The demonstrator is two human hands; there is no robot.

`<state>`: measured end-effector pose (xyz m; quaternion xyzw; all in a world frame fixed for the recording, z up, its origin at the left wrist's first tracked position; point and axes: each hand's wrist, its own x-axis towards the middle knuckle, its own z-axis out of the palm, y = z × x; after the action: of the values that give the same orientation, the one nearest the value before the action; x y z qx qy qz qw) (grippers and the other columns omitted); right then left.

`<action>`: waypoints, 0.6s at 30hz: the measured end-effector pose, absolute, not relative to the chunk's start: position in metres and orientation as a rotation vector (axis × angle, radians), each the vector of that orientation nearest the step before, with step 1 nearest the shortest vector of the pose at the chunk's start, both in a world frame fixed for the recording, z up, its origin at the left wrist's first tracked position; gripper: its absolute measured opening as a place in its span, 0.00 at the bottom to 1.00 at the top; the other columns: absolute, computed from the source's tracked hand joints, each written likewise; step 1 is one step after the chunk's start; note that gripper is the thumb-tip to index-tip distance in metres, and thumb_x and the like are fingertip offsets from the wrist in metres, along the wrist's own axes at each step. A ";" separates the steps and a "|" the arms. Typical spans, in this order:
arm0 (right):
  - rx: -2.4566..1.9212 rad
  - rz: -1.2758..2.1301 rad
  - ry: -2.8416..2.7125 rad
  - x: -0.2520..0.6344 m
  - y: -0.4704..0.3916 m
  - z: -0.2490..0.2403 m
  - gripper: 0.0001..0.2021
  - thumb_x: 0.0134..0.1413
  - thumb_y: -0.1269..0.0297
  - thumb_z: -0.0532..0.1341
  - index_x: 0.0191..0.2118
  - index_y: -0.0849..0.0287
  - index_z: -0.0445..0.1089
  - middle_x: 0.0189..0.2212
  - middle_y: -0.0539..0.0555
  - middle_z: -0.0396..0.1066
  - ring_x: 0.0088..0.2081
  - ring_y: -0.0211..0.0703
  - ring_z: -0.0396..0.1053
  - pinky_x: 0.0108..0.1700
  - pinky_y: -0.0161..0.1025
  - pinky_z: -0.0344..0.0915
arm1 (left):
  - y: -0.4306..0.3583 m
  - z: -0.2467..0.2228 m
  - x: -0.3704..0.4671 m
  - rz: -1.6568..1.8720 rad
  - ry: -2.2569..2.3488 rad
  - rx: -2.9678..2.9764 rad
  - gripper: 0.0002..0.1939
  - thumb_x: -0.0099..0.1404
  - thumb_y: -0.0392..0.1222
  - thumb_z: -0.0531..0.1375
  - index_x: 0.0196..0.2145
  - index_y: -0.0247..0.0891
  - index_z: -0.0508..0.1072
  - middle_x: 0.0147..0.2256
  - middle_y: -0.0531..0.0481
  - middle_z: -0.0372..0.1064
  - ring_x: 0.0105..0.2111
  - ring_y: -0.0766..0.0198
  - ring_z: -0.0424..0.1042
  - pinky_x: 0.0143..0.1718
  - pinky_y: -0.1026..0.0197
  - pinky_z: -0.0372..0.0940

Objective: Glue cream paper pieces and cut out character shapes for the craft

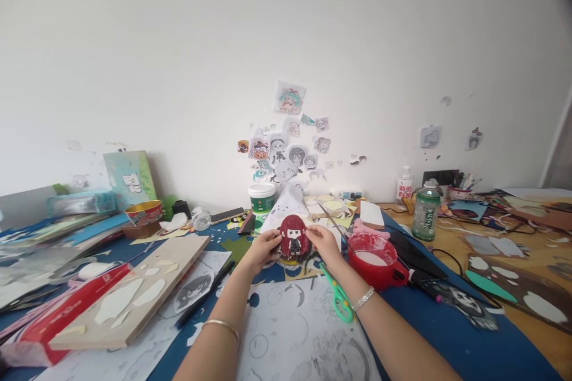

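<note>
A small cartoon-figure cutout, with long dark red hair, a pale face and black-and-white clothes, is held up over the middle of the table. My left hand pinches its left edge. On its opposite edge the fingers of my right hand are closed. Some of what lies behind and below the cutout is hidden. Beside my right wrist lie green-handled scissors. Just right of that hand stands a red cup with white paste inside, and a thin stick leans out of it.
Printed sheets cover the near table. At left is a wooden board with paper scraps. A white-and-green tub and phone stand and lie at the back. A green bottle stands right. Drawings hang on the wall.
</note>
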<state>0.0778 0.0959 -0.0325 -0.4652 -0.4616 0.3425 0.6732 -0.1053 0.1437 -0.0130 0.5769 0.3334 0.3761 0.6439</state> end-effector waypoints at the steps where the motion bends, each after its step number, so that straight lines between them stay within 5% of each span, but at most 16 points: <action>1: -1.058 0.782 -1.060 0.077 0.096 -0.033 0.14 0.35 0.55 0.65 0.29 0.59 0.70 0.20 0.48 0.68 0.16 0.33 0.56 0.18 0.34 0.53 | 0.144 -0.012 -0.106 0.880 0.769 1.307 0.20 0.46 0.51 0.68 0.34 0.38 0.71 0.26 0.54 0.68 0.23 0.72 0.67 0.22 0.70 0.61; 7: -1.057 0.826 -1.115 0.074 0.096 -0.033 0.13 0.34 0.56 0.65 0.27 0.58 0.68 0.12 0.44 0.62 0.13 0.34 0.55 0.17 0.34 0.52 | 0.142 -0.008 -0.105 0.925 0.818 1.271 0.22 0.46 0.52 0.67 0.36 0.38 0.72 0.28 0.51 0.70 0.26 0.68 0.67 0.23 0.68 0.62; 18: -0.963 0.867 -0.980 0.079 0.099 -0.035 0.21 0.32 0.50 0.66 0.31 0.58 0.66 0.16 0.43 0.61 0.18 0.35 0.61 0.23 0.35 0.62 | 0.149 -0.008 -0.110 1.049 0.829 1.199 0.24 0.47 0.52 0.67 0.40 0.39 0.72 0.37 0.48 0.69 0.30 0.65 0.69 0.26 0.64 0.66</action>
<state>0.0787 0.0988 -0.0345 -0.4304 -0.4377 0.3872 0.6879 -0.1102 0.1492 -0.0078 0.5221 0.3610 0.4569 0.6231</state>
